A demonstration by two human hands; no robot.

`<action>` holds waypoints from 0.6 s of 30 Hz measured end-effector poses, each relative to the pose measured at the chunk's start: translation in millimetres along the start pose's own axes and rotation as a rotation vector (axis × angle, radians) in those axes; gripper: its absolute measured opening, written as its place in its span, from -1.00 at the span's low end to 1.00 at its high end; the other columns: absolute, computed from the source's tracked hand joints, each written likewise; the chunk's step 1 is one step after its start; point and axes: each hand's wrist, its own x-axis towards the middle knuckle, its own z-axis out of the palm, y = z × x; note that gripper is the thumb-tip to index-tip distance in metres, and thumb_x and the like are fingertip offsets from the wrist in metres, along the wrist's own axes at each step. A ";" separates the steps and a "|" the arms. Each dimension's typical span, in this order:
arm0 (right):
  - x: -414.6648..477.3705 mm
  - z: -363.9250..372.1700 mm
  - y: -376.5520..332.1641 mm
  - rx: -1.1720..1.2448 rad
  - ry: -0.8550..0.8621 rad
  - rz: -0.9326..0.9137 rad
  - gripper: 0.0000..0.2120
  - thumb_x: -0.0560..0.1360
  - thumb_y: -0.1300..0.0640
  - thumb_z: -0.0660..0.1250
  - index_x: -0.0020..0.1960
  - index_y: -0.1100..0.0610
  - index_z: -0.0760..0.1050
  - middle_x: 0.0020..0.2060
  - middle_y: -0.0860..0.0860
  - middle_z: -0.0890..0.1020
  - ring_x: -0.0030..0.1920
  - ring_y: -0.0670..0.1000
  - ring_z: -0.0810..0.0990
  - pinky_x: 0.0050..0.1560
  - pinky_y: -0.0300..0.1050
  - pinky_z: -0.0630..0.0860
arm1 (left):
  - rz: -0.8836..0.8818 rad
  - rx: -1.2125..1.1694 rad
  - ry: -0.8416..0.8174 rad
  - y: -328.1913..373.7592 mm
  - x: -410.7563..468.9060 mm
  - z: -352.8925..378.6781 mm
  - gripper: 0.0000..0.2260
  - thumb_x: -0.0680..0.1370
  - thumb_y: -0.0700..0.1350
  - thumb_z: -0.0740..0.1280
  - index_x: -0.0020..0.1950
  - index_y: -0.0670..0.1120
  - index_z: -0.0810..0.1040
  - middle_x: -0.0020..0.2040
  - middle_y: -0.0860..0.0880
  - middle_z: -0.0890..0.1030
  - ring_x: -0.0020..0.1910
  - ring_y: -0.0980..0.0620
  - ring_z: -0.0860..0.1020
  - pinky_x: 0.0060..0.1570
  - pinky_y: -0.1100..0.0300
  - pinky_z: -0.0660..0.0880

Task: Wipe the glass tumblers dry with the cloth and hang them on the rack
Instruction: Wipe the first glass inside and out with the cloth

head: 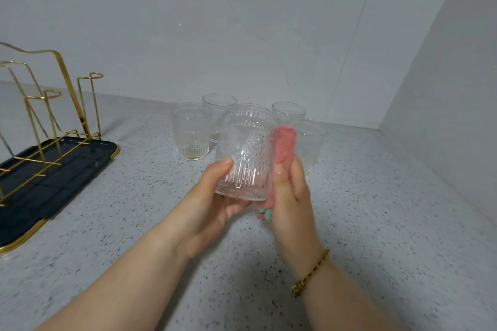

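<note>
The person's left hand [215, 196] is gripping a clear glass tumbler [247, 153] low on its body. The thumb is lying along the near left side and the fingers are curling under the thick base, so the glass is tilting with its mouth away. It is being held in the air over the middle of the table [376, 223], in front of the other glasses. Its pressed glass is showing vertical ribs low down, a round sunburst medallion on the side and a beaded band near the rim.

The right hand [291, 196] is pinching a pink cloth [286, 142] between thumb and fingers and pressing it flat against the tumbler's right side. The cloth is looking soft and nubbly, and a pink and green scrap is hanging below the palm. A braided bracelet [312, 274], gold and dark, is sitting on that wrist.

Farther back, four standing tumblers [192, 131] of the same ribbed pattern are waiting upright in a loose cluster, two on each side of the held one. Whether another is hiding behind it I cannot tell.

At the far left one rack [53, 105] of thin bent gold wire, with looped tops, is standing on a dark navy tray [67, 169] with rounded corners and a gold edge. The table is showing a pale, smooth, dark-speckled stone surface.
</note>
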 end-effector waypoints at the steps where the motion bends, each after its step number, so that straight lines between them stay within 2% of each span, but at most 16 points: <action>1: -2.1 4.3 3.4 -0.014 -0.014 0.010 -0.57 0.48 -0.05 0.03 0.34 -0.05 0.25 0.08 0.06 0.57 -0.11 -0.04 0.53 -0.28 -0.35 0.41 | 0.005 0.040 0.042 1.5 0.7 -0.1 -0.61 0.31 0.07 0.29 0.06 -0.10 0.53 -0.14 -0.03 0.69 -0.18 0.09 0.64 -0.15 0.23 0.57; 4: -4.8 10.5 6.5 -0.009 -0.041 0.032 -0.51 0.44 -0.08 0.02 0.37 -0.09 0.21 0.15 0.11 0.54 -0.05 -0.01 0.48 -0.19 -0.27 0.38 | 0.012 0.134 0.105 3.5 0.8 -2.3 -0.60 0.33 0.09 0.35 0.09 -0.07 0.52 -0.11 -0.01 0.65 -0.14 0.09 0.58 -0.10 0.26 0.51; 6: -3.2 8.7 5.2 0.007 -0.036 0.031 -0.50 0.43 -0.06 0.02 0.37 -0.08 0.22 0.15 0.11 0.54 -0.09 -0.06 0.49 -0.24 -0.32 0.39 | 0.026 0.179 0.117 4.3 -0.5 -1.6 -0.61 0.28 0.11 0.26 -0.02 -0.07 0.58 -0.13 -0.01 0.68 -0.15 0.10 0.63 -0.16 0.31 0.57; 8: -0.9 6.8 5.2 0.026 0.000 0.002 -0.49 0.43 -0.06 0.05 0.38 -0.06 0.22 0.17 0.13 0.53 -0.11 -0.08 0.50 -0.27 -0.37 0.41 | 0.046 0.219 0.149 3.4 0.0 -1.3 -0.67 0.28 0.10 0.26 -0.14 -0.08 0.62 -0.19 -0.01 0.70 -0.19 0.12 0.66 -0.15 0.31 0.59; 9: -0.2 6.3 6.0 0.005 0.022 -0.024 -0.49 0.42 -0.10 0.07 0.36 -0.10 0.23 0.19 0.15 0.51 -0.09 -0.05 0.48 -0.21 -0.33 0.42 | 0.052 0.224 0.172 2.5 1.4 -1.7 -0.70 0.31 0.09 0.26 -0.14 -0.09 0.61 -0.22 -0.01 0.70 -0.21 0.12 0.66 -0.14 0.29 0.58; 11: -0.1 7.3 7.0 -0.075 0.058 -0.061 -0.57 0.36 -0.19 0.05 0.23 -0.32 0.19 0.24 0.15 0.46 0.01 0.02 0.44 -0.02 -0.15 0.41 | 0.039 0.222 0.206 0.3 4.3 -1.6 -0.77 0.44 0.03 0.24 -0.11 -0.08 0.57 -0.25 -0.02 0.69 -0.23 0.09 0.64 -0.10 0.24 0.57; 13: -1.6 10.1 6.8 -0.126 0.042 -0.081 -0.67 0.42 -0.11 0.04 0.13 -0.40 0.10 0.28 -0.02 0.41 0.17 -0.01 0.43 0.19 -0.10 0.40 | 0.013 0.190 0.196 -2.0 3.3 1.0 -0.79 0.50 0.00 0.21 -0.08 -0.10 0.56 -0.19 -0.05 0.68 -0.18 0.05 0.63 -0.05 0.20 0.56; 15: -5.0 14.0 5.9 -0.177 0.009 -0.137 -0.64 0.45 0.00 0.02 0.13 -0.38 0.05 0.26 -0.26 0.29 0.31 -0.19 0.29 0.33 -0.29 0.25 | 0.005 0.198 0.159 -4.9 2.0 1.7 -0.70 0.39 0.03 0.30 0.02 -0.13 0.57 -0.10 -0.07 0.69 -0.12 0.05 0.64 -0.03 0.21 0.56; 17: -6.3 15.2 3.3 -0.208 0.000 -0.176 -0.62 0.45 0.04 0.02 0.15 -0.36 0.05 0.28 -0.25 0.24 0.33 -0.28 0.18 0.30 -0.49 0.13 | -0.001 0.231 0.143 -6.7 2.5 -2.1 -0.58 0.34 0.03 0.43 0.11 -0.17 0.56 -0.02 -0.10 0.68 -0.01 0.00 0.63 0.06 0.15 0.54; 18: -5.9 13.6 1.7 -0.222 0.002 -0.190 -0.62 0.46 0.05 0.02 0.15 -0.36 0.06 0.33 -0.18 0.23 0.35 -0.27 0.15 0.31 -0.48 0.10 | -0.008 0.236 0.135 -6.3 2.8 -4.1 -0.57 0.34 0.01 0.45 0.11 -0.19 0.56 -0.02 -0.12 0.68 0.01 -0.03 0.62 0.09 0.11 0.54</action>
